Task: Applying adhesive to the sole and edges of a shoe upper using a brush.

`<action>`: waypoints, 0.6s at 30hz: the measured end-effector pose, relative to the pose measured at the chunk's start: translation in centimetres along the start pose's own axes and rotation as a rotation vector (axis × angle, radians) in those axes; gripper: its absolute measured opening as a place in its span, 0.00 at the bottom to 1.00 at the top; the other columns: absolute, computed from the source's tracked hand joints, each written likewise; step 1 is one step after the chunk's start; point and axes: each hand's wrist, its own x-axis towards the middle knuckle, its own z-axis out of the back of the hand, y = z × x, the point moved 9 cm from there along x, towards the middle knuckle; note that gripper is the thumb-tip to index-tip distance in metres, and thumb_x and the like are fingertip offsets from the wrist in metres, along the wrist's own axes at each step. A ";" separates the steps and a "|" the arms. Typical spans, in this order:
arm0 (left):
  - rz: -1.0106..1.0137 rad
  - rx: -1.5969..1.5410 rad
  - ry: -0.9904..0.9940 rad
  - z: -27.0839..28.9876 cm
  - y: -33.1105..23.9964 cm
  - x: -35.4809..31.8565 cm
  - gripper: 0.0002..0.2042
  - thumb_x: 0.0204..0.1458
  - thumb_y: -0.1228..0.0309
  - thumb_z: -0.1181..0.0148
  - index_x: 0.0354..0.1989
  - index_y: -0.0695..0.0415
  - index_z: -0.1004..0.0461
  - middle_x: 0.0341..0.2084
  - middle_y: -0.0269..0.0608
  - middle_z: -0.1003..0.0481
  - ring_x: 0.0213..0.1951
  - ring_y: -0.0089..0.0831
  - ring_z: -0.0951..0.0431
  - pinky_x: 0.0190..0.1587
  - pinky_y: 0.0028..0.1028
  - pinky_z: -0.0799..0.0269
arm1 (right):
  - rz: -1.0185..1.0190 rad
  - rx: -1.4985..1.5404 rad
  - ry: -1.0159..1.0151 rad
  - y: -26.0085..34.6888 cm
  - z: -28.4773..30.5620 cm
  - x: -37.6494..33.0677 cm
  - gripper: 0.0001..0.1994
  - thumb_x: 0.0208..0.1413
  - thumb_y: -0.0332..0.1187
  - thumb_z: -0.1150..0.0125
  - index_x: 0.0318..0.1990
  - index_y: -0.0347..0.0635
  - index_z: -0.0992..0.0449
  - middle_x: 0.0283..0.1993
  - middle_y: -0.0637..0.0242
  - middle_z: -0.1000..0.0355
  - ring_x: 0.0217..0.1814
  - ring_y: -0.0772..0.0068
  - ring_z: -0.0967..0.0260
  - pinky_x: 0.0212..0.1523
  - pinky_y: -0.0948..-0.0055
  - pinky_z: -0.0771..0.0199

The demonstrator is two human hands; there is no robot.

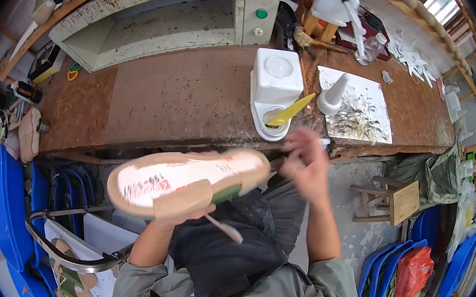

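Shoe: you hold one unfinished shoe (188, 184) sole side up, above your lap and just before the edge of the counter (185, 102); its pale bottom with a tan strip across faces the camera, and a green upper shows at the rim.
Left hand: your left hand (181, 215) is closed under the shoe at its middle, mostly hidden by it; a thin pale stick or lace hangs below.
Right hand: your right hand (305, 161) is blurred near the toe end, fingers loosely spread; I cannot tell if it holds anything.
Handling: I judge the shoe light, with a bottom stiff enough to keep shape but a soft upper; grip it at the waist, as now, not at the fresh-looking edges.
Count on counter: one white tub (277, 80) with one yellow spatula (290, 110) in its dish, one white cone nozzle (333, 95), one stained paper sheet (363, 112), one clear bottle (372, 48).
Beside you: several soles stacked at your lower left (70, 279).
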 end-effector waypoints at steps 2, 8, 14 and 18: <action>-0.158 0.111 -0.037 3.4 2.6 0.6 0.42 0.29 0.64 0.27 0.57 0.62 0.41 0.51 0.46 0.35 0.54 0.39 0.35 0.59 0.39 0.41 | -0.241 0.054 -0.305 -5.5 5.1 2.5 0.27 0.47 0.32 0.34 0.52 0.30 0.38 0.40 0.63 0.33 0.36 0.79 0.35 0.39 0.80 0.30; 0.481 -1.167 -0.260 2.3 10.3 4.6 0.16 0.60 0.65 0.56 0.51 0.62 0.32 0.38 0.49 0.23 0.36 0.35 0.20 0.42 0.30 0.23 | -0.283 0.065 -0.034 -9.3 2.9 8.3 0.19 0.51 0.35 0.35 0.44 0.33 0.34 0.35 0.69 0.32 0.37 0.81 0.34 0.41 0.82 0.32; 0.200 0.172 -0.587 8.3 14.9 -0.4 0.21 0.54 0.71 0.46 0.56 0.61 0.39 0.51 0.50 0.34 0.48 0.35 0.28 0.51 0.29 0.30 | -0.202 -0.233 -0.024 -3.0 2.2 7.6 0.11 0.50 0.32 0.34 0.33 0.37 0.30 0.27 0.70 0.31 0.31 0.83 0.33 0.32 0.80 0.32; 0.059 0.532 -0.348 6.9 12.0 -0.3 0.33 0.46 0.74 0.36 0.59 0.58 0.47 0.58 0.53 0.43 0.56 0.39 0.34 0.57 0.30 0.35 | 0.048 -0.301 -0.004 0.3 1.9 6.8 0.11 0.47 0.23 0.35 0.40 0.33 0.26 0.32 0.65 0.26 0.33 0.78 0.31 0.31 0.77 0.30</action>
